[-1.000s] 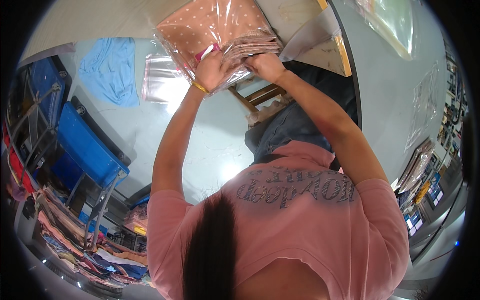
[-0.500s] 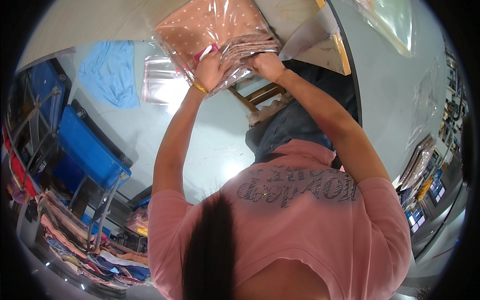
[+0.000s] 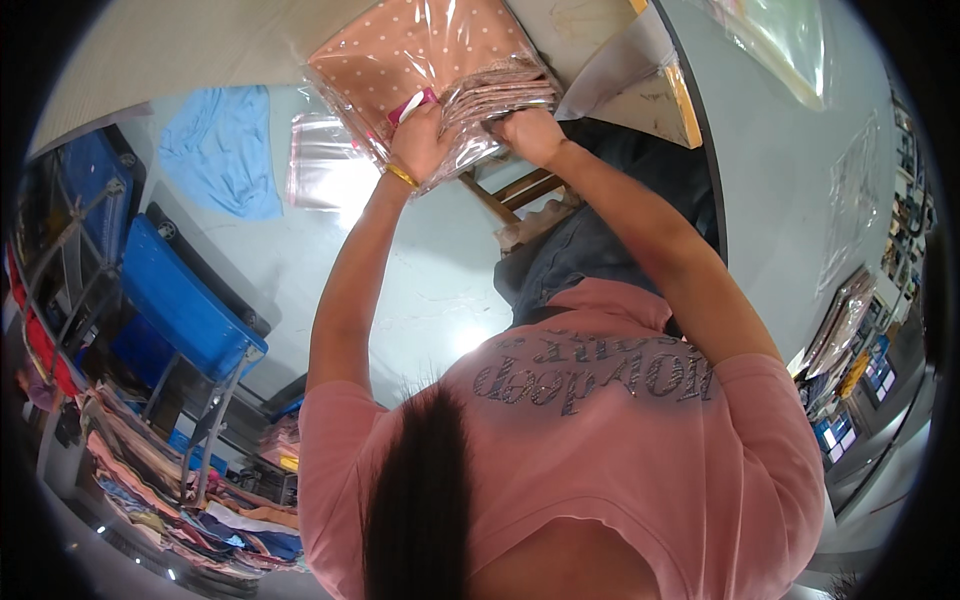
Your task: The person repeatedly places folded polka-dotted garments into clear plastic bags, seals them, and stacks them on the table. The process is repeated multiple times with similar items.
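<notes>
A clear plastic bag [image 3: 345, 95] holds peach fabric with white dots [image 3: 410, 50], folded into several layers [image 3: 500, 90] at its near right part. Curled at the bag's near edge, my left hand [image 3: 422, 142] grips the film, with a yellow band at its wrist. Just above its fingers shows a small pink and white tag [image 3: 412, 105]. My right hand [image 3: 533, 134] is closed on the bag's near right edge beneath the folded layers. Something dark shows by its fingertips; what it is cannot be made out.
A light blue cloth [image 3: 220, 150] and a flat clear plastic packet [image 3: 320, 160] lie on the floor at left. Farther left stand blue bins [image 3: 185, 295] in metal frames above heaped garments [image 3: 200, 520]. A pale tabletop [image 3: 210, 40] spans the far side; wrapped packages [image 3: 840, 325] lie at right.
Both hands keep their hold on the bag. My right hand has shifted only very slightly, and the view has moved a little.
</notes>
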Tool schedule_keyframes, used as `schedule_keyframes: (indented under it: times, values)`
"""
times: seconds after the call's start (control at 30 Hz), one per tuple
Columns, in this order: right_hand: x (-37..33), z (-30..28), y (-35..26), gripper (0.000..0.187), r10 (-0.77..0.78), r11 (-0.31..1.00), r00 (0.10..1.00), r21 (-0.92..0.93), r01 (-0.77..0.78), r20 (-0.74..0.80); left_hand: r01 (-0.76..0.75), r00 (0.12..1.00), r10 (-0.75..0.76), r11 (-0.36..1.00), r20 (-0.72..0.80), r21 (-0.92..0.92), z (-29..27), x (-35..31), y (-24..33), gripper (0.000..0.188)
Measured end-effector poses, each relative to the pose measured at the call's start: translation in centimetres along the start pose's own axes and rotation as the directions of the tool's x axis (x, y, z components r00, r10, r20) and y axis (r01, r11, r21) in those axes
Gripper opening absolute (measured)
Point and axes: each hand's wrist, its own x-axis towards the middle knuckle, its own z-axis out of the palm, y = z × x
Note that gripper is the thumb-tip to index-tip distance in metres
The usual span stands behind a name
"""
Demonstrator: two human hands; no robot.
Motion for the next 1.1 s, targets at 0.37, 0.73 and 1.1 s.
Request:
schedule_keyframes:
  times: [0.37, 0.73, 1.1]
  values:
    - [-0.2, -0.4, 1.3, 0.012, -0.038, 0.993, 0.997, 0.115, 0.031, 0.064, -0.016, 1.0, 0.016, 1.0, -0.003, -0.024, -0.3, 0.2, 0.0, 0.035]
    - [-3.3, -2.5, -2.7, 0.011, 0.282, 0.89, 0.941, 0.418, -0.184, -0.187, -0.006, 0.995, -0.012, 0.986, 0.103, 0.169, -0.3, -0.7, 2.5, 0.045]
    - [-2.5, -6.7, -1.6, 0.07, 0.661, 0.346, 0.75, 0.87, -0.351, 0.04, -0.153, 0.984, 0.143, 0.984, 0.107, 0.087, -4.0, -8.4, 0.4, 0.042]
